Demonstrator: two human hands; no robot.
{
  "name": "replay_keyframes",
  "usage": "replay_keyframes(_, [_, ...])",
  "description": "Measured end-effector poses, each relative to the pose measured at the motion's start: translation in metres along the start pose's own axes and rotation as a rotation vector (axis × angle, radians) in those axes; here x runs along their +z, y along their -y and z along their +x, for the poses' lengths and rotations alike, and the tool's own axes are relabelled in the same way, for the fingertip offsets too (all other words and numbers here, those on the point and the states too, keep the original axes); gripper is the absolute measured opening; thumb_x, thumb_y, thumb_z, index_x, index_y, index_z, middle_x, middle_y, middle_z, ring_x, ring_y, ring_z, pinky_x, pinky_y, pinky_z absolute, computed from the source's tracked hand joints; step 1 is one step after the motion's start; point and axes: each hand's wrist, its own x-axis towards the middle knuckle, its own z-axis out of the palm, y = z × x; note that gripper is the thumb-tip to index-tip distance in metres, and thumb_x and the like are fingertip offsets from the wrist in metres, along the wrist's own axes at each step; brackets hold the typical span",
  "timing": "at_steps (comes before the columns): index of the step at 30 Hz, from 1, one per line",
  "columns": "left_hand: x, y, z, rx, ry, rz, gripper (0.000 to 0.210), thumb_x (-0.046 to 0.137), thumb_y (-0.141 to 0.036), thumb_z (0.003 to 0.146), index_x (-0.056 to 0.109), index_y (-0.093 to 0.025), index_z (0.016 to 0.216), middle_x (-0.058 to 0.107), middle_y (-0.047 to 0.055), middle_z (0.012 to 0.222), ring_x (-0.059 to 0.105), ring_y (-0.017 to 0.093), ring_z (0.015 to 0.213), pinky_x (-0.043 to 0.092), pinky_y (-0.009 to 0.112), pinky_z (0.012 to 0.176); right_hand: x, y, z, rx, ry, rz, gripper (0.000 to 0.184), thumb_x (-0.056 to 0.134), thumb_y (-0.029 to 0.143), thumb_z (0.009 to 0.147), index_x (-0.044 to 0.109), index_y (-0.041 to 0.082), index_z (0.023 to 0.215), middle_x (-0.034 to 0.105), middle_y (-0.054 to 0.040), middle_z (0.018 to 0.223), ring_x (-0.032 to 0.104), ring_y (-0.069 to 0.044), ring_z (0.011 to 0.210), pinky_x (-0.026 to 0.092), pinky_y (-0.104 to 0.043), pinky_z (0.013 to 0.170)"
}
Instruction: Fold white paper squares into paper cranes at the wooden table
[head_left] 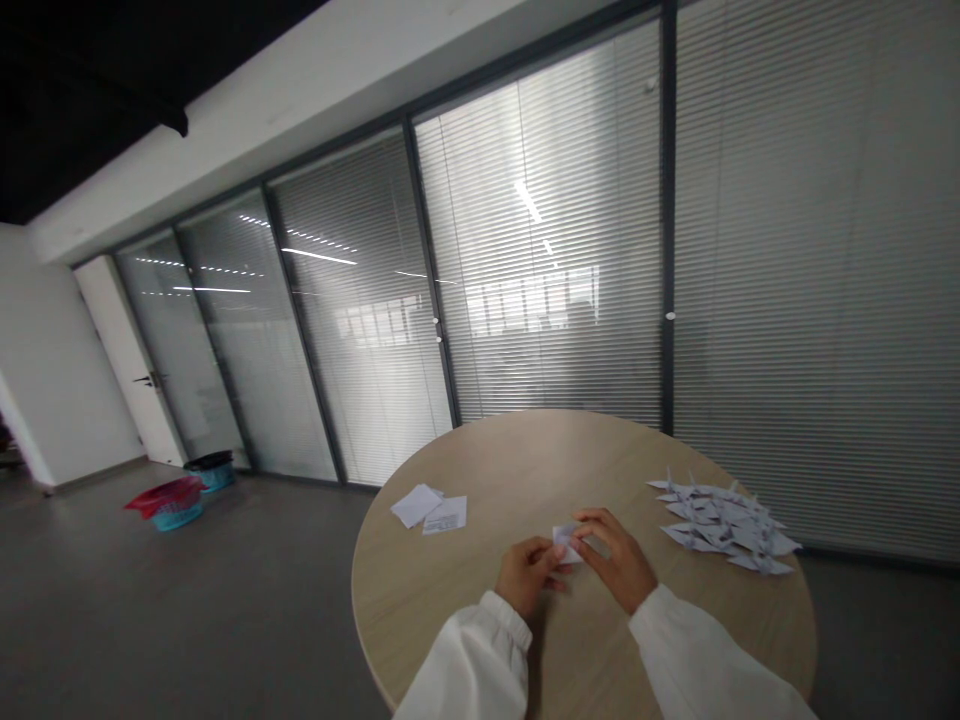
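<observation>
A small piece of folded white paper [568, 546] is held just above the table between my two hands. My left hand [527, 573] pinches its left side with thumb and fingers. On the right, my right hand [613, 556] has thumb and fingertips closed on the paper's other edge. The fingers cover part of the paper, so its exact fold is hard to make out. To the right lies a pile of folded paper cranes [724, 520], with pointed wings and tips. A few flat paper squares [429, 508] rest left of my hands, one with print on it.
The round wooden table [555, 440] stands close to a glass partition with blinds [555, 230]. On the floor at the left are a blue basket with a red liner [171, 503] and another with a black liner [212, 468]. A white door [131, 360] is farther back.
</observation>
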Motion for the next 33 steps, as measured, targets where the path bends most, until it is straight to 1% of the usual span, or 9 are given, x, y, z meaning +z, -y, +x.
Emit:
replay_keyframes(3, [0.0018, 0.0020, 0.0005, 0.009, -0.007, 0.018, 0.043, 0.075, -0.041, 0.046, 0.064, -0.008, 0.071, 0.062, 0.006, 0.062, 0.056, 0.013, 0.054, 0.047, 0.026, 0.051, 0.0001, -0.0004, 0.0001, 0.017, -0.002, 0.023, 0.015, 0.052, 0.029, 0.076, 0.062, 0.019, 0.073, 0.057, -0.0076, 0.097, 0.052, -0.020, 0.096, 0.040, -0.036, 0.087])
replay_keyframes(5, [0.0028, 0.0030, 0.0006, 0.015, -0.020, 0.031, 0.040, 0.075, -0.040, 0.045, 0.064, -0.008, 0.067, 0.061, 0.004, 0.058, 0.053, 0.011, 0.049, 0.045, 0.024, 0.049, 0.0007, -0.0006, 0.0001, 0.024, 0.001, 0.049, 0.014, 0.053, 0.028, 0.075, 0.062, 0.019, 0.072, 0.058, -0.0073, 0.097, 0.052, -0.020, 0.095, 0.040, -0.035, 0.087])
replay_keyframes(10, [0.0034, 0.0036, -0.0001, 0.006, -0.031, 0.061, 0.038, 0.073, -0.042, 0.048, 0.063, -0.009, 0.064, 0.060, 0.002, 0.053, 0.052, 0.011, 0.046, 0.044, 0.024, 0.048, 0.0025, -0.0012, -0.0004, 0.066, 0.051, 0.126, 0.015, 0.051, 0.031, 0.076, 0.060, 0.019, 0.074, 0.063, -0.0054, 0.086, 0.057, -0.017, 0.083, 0.045, -0.028, 0.076])
replay_keyframes(13, [0.0026, 0.0050, 0.0001, -0.003, -0.017, 0.062, 0.038, 0.071, -0.043, 0.051, 0.063, -0.009, 0.067, 0.061, 0.003, 0.053, 0.052, 0.011, 0.045, 0.044, 0.024, 0.048, 0.0029, -0.0012, -0.0009, 0.098, 0.079, 0.099, 0.019, 0.049, 0.034, 0.077, 0.058, 0.019, 0.073, 0.062, -0.0024, 0.072, 0.056, -0.015, 0.071, 0.045, -0.025, 0.069])
replay_keyframes(16, [0.0028, 0.0056, 0.0001, -0.008, -0.017, 0.076, 0.038, 0.070, -0.044, 0.052, 0.063, -0.009, 0.067, 0.062, 0.003, 0.053, 0.053, 0.011, 0.045, 0.044, 0.024, 0.048, 0.0027, -0.0007, -0.0014, 0.109, 0.083, 0.055, 0.021, 0.048, 0.036, 0.078, 0.057, 0.018, 0.070, 0.060, -0.0007, 0.067, 0.054, -0.014, 0.066, 0.044, -0.024, 0.066])
replay_keyframes(25, [0.0057, -0.0007, -0.0032, -0.021, -0.015, 0.109, 0.037, 0.068, -0.046, 0.053, 0.062, -0.010, 0.063, 0.061, 0.003, 0.051, 0.051, 0.010, 0.043, 0.044, 0.024, 0.048, 0.0028, 0.0005, -0.0018, 0.115, 0.082, 0.036, 0.018, 0.049, 0.034, 0.076, 0.055, 0.019, 0.068, 0.058, 0.0007, 0.064, 0.054, -0.013, 0.063, 0.043, -0.022, 0.063])
replay_keyframes(28, [0.0056, -0.0013, -0.0041, -0.022, -0.002, 0.140, 0.037, 0.066, -0.047, 0.054, 0.062, -0.010, 0.062, 0.060, 0.002, 0.050, 0.051, 0.010, 0.042, 0.043, 0.024, 0.048, 0.0037, 0.0016, -0.0018, 0.169, 0.064, 0.076, 0.013, 0.052, 0.033, 0.073, 0.054, 0.020, 0.074, 0.059, 0.0011, 0.066, 0.055, -0.013, 0.062, 0.044, -0.022, 0.062])
replay_keyframes(31, [0.0063, -0.0015, -0.0052, -0.023, 0.003, 0.187, 0.037, 0.065, -0.047, 0.055, 0.062, -0.011, 0.060, 0.059, 0.001, 0.048, 0.051, 0.010, 0.042, 0.043, 0.023, 0.048, 0.0030, 0.0045, -0.0015, 0.195, 0.115, 0.126, 0.020, 0.053, 0.032, 0.072, 0.055, 0.020, 0.088, 0.062, -0.0006, 0.073, 0.058, -0.014, 0.068, 0.045, -0.023, 0.065])
replay_keyframes(33, [0.0074, -0.0020, -0.0061, -0.020, 0.007, 0.205, 0.037, 0.065, -0.047, 0.056, 0.062, -0.011, 0.060, 0.058, 0.001, 0.048, 0.051, 0.010, 0.043, 0.043, 0.023, 0.048, 0.0016, 0.0066, -0.0010, 0.155, 0.161, 0.113, 0.018, 0.052, 0.033, 0.074, 0.059, 0.019, 0.084, 0.063, -0.0022, 0.076, 0.058, -0.015, 0.072, 0.045, -0.024, 0.068])
